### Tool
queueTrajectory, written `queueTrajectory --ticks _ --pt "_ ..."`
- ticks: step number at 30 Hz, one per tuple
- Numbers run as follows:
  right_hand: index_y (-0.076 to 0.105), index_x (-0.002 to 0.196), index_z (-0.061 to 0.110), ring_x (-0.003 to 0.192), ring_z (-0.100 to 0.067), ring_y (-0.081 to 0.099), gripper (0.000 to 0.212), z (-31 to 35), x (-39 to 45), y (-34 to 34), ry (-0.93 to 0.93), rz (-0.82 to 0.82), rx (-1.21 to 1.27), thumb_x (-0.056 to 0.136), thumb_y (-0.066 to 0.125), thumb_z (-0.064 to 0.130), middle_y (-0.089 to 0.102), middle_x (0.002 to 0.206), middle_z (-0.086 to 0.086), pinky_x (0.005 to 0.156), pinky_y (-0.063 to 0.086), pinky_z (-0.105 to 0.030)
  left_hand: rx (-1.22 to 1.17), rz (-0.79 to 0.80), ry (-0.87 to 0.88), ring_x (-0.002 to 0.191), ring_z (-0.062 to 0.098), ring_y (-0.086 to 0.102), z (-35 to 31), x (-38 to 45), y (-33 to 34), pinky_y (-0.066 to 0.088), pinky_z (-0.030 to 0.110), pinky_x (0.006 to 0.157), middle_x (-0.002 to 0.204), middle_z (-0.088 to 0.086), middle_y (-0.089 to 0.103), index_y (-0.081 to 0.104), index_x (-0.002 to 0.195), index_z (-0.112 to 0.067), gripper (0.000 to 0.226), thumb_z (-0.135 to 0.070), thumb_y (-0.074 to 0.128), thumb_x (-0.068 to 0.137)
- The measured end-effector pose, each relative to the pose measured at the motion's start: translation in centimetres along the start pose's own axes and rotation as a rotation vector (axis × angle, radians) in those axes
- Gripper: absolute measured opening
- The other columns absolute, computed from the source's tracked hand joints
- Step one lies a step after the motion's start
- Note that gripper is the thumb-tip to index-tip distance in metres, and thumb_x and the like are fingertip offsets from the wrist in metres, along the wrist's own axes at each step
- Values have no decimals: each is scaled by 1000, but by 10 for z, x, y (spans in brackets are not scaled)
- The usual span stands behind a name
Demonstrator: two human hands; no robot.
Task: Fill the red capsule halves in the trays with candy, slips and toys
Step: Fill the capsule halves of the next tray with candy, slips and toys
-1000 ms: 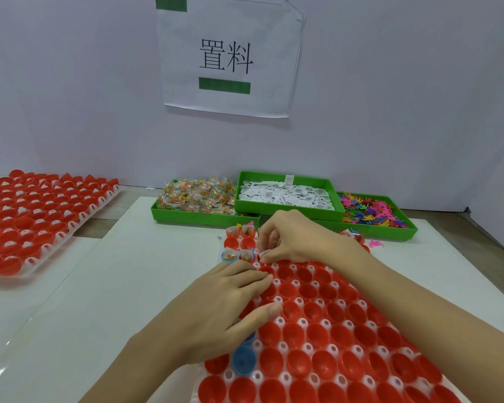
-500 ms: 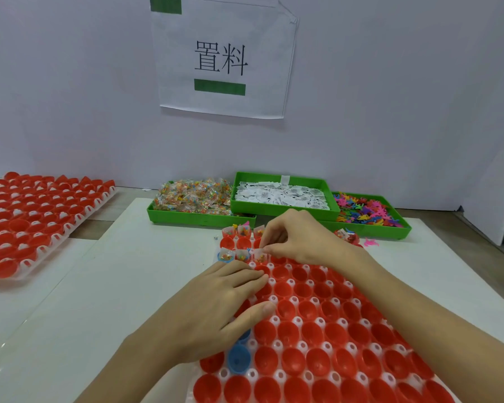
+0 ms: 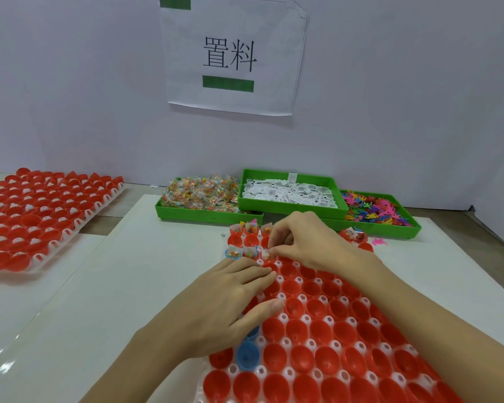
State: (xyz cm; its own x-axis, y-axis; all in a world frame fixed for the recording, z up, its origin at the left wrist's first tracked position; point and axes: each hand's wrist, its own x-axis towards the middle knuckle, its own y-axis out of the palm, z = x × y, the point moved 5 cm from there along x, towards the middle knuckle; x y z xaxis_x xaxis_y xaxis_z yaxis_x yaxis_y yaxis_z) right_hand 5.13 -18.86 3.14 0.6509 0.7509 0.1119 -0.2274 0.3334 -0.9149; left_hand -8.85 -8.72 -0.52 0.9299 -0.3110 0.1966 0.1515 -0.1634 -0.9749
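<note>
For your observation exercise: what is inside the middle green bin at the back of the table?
The middle green bin holds a heap of white printed slips. The bin's floor, and anything beneath the heap, is covered.

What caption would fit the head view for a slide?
Right hand places a candy packet into a red capsule half while left hand steadies the tray.

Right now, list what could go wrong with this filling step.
1. The right hand pinches a candy packet over a far-row capsule; packets stand proud of their halves and could tip out.
2. The left hand rests flat on the tray; shifting it may jostle empty halves.
3. A pink toy lies loose by the green bins.
</note>
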Motion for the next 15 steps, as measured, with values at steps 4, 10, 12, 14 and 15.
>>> queueTrajectory --ticks 4,10,12,14,15 --pt "79 95 27 83 0 67 13 -7 -16 -19 36 -83 92 93 71 37 72 87 15 78 55 -18 -29 4 -8 145 -6 19 1 0 0 -7 5 112 160 -21 37 34 159 -32 87 -76 -7 95" --pt "79 86 31 77 -7 72 19 -30 -73 -48 42 -243 359 98 65 31 76 81 11 70 54 -16 -80 -49 -23 144 -11 19 1 -1 -6 -12 1 111 156 -29 36 38 156 -37 81 -71 -5 98" --pt "80 85 28 74 -10 72 22 -39 -91 -46 72 -312 470 99 64 26 77 80 6 66 52 -13 -107 -91 -39 142 -11 27 2 -2 -10 -1 5 116 151 -30 43 47 151 -37 75 -66 -1 101" --pt "80 85 24 72 -14 72 23 -46 -101 -41 106 -352 543 100 62 22 76 79 2 64 52 -14 -151 -229 -58 132 -4 46 4 -3 -16 23 15 116 138 -23 60 63 138 -31 62 -55 15 108" --pt "79 84 23 71 -14 72 23 -48 -104 -38 110 -357 548 99 62 20 76 78 1 64 52 -15 -187 -336 -89 123 0 54 7 -3 -18 35 20 110 127 -18 67 69 130 -26 53 -47 25 109"
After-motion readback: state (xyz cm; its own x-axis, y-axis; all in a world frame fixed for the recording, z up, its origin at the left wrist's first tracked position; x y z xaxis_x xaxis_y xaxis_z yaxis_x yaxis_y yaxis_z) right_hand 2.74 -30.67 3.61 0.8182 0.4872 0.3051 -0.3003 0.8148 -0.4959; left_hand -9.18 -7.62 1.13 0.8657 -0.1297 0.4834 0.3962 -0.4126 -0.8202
